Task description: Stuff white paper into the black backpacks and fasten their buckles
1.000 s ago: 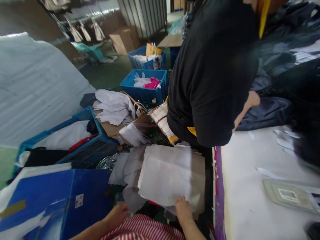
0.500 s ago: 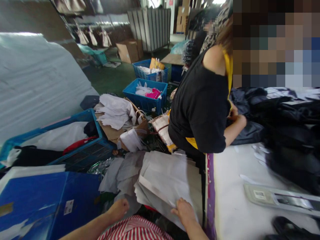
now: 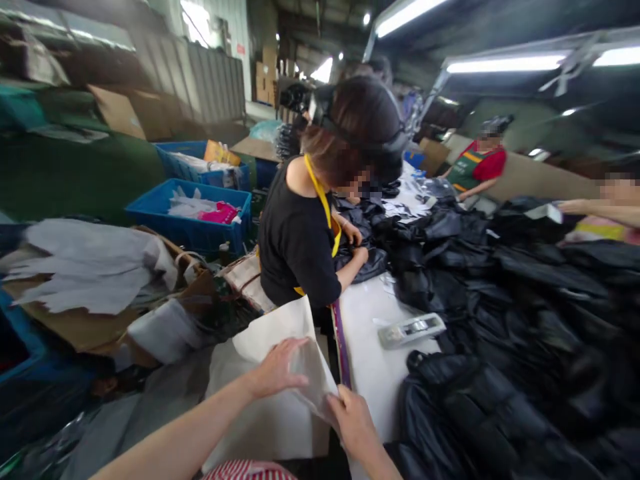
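My right hand (image 3: pixel 354 419) pinches the edge of a thin white sheet (image 3: pixel 277 323), paper or thin packing foam. The sheet is lifted and bent upright, its upper edge leaning left. Fingers apart, my left hand (image 3: pixel 280 367) is in front of the sheet, close to its surface; whether it touches cannot be made out. Beneath both hands lies a stack of similar pale sheets (image 3: pixel 265 430), partly covered by my left forearm.
Right of me runs a white table (image 3: pixel 373 360) with a tape dispenser (image 3: pixel 413 330) and heaped black bags (image 3: pixel 460 393). A co-worker in black (image 3: pixel 300 233) stands ahead. Blue crates (image 3: pixel 200 233) and a carton with white sheets (image 3: pixel 95 267) sit left. More people are across the table.
My view has swung right and up. My right hand has raised a sheet from the stack. My left hand, earlier closed near my body, has moved to the sheet and opened.
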{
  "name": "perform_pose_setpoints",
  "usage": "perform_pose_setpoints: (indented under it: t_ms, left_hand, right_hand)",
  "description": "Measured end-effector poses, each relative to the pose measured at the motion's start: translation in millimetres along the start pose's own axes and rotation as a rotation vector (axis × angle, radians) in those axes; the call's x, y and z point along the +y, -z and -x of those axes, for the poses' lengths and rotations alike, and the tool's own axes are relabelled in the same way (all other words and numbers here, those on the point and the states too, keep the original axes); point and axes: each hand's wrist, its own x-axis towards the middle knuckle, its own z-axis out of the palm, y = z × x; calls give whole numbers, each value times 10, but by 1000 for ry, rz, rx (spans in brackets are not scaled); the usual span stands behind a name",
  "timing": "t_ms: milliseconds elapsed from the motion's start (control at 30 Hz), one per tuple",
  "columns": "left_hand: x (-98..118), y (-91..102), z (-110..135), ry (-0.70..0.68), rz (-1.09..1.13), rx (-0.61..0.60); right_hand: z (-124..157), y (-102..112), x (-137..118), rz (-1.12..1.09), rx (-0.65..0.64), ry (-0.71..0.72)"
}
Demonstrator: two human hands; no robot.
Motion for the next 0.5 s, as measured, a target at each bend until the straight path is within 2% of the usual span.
perform_pose_setpoints:
  t_ms: [133, 200, 267, 333, 400, 500]
  left_hand:
    - [592, -151, -196, -174, 35, -315]
    - [885, -279, -244, -226, 2, -406]
    - [1126, -386, -314, -251, -17, -446]
    - [1291, -459, -444, -279, 7, -473]
    - [1397, -506, -641, -303, 46, -454]
    - [1573, -572, -956, -233, 56, -236]
  right_hand:
    - [428, 549, -167, -431, 241, -134]
    - [626, 822, -199, -568, 371, -169]
    - [822, 1097, -138, -647, 496, -225]
    - [1053, 1347, 10, -617, 622, -305]
    - [1326, 1520, 192, -490, 808, -398]
    - [1703, 1556, 402, -319, 1138, -425]
